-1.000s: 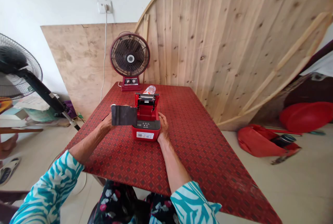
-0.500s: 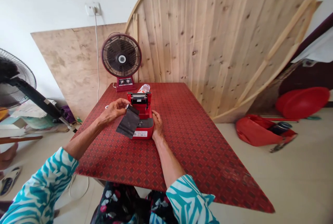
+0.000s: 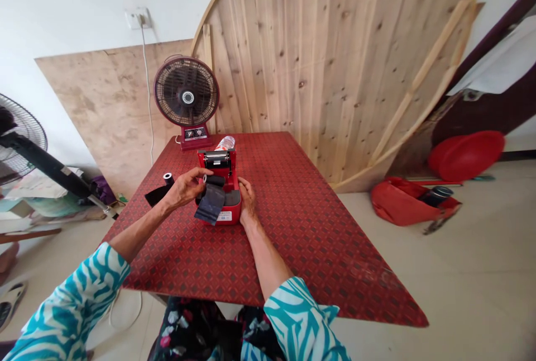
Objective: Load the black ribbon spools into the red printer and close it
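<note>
My left hand (image 3: 182, 189) holds a black ribbon roll (image 3: 215, 180) with a pale core end, just above the open red label printer (image 3: 232, 200). A dark ribbon strip (image 3: 211, 204) hangs from the roll across the printer's front. A small black spool (image 3: 168, 178) stands beyond my left wrist, with more black film (image 3: 157, 195) trailing onto the table. My right hand (image 3: 247, 200) rests against the printer's right side and holds nothing. The printer's lid stands open, and the hand and ribbon hide part of its inside.
The printer stands on a red patterned table (image 3: 301, 227). Behind it are a plastic bottle (image 3: 225, 143) and a red desk fan (image 3: 186, 93). A standing fan (image 3: 20, 143) is at the left, and a red bag (image 3: 402, 204) and red basin (image 3: 465, 155) lie on the floor at the right.
The flat dark strip in my left hand now appears as a roll with trailing film, and a spool has come into view. The whole scene has shifted left in the picture.
</note>
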Demonstrator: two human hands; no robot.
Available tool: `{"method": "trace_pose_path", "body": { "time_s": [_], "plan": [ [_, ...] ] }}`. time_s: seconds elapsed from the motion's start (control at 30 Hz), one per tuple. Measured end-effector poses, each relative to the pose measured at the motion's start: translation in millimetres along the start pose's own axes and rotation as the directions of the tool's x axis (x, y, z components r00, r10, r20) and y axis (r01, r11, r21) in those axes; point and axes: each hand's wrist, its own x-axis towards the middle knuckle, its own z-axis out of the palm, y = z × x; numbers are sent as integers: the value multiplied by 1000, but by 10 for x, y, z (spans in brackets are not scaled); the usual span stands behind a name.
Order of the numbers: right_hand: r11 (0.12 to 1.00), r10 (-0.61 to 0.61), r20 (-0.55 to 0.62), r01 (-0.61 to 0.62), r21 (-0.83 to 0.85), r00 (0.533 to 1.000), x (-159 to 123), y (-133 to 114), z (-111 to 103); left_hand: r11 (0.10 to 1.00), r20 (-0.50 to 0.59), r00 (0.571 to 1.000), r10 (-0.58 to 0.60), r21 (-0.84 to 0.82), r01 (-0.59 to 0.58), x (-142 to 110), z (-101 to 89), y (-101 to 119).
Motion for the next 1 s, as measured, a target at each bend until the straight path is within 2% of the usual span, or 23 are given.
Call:
{"method": "trace_pose_path", "body": {
  "time_s": [0.1, 0.17, 0.3, 0.43, 0.6, 0.7, 0.83, 1.0],
  "plan": [
    [1000, -5, 0, 5, 1, 1000, -5, 1, -5, 978, 53, 993, 106, 173, -114, -40, -31, 3],
    [1000, -11, 0, 11, -1, 1000, -12, -5, -1, 962, 87, 990, 108, 242, -127, -41, -74, 29],
    [1000, -24, -3, 24, -15, 1000, -18, -22, 12, 936, 142, 990, -13, 350, -38, 30, -208, 162],
    [1000, -7, -11, 7, -4, 1000, -9, -16, 15, 922, 234, 966, -110, 388, 11, 159, -285, 235],
    [1000, -19, 5, 19, -3, 1000, 12, 28, 17, 960, 205, 971, -126, 270, 68, 295, -111, 128],
    [999, -32, 12, 33, -22, 999, 20, 43, 17, 961, 164, 979, -122, 266, 75, 322, 25, 106],
    [999, -35, 12, 35, -35, 999, 19, 40, 11, 925, 161, 971, -176, 364, 107, 342, 89, 147],
    [1000, -17, -1, 17, -21, 1000, 10, 15, 16, 834, 213, 927, -309, 529, 157, 456, 116, 201]
  ]
}}
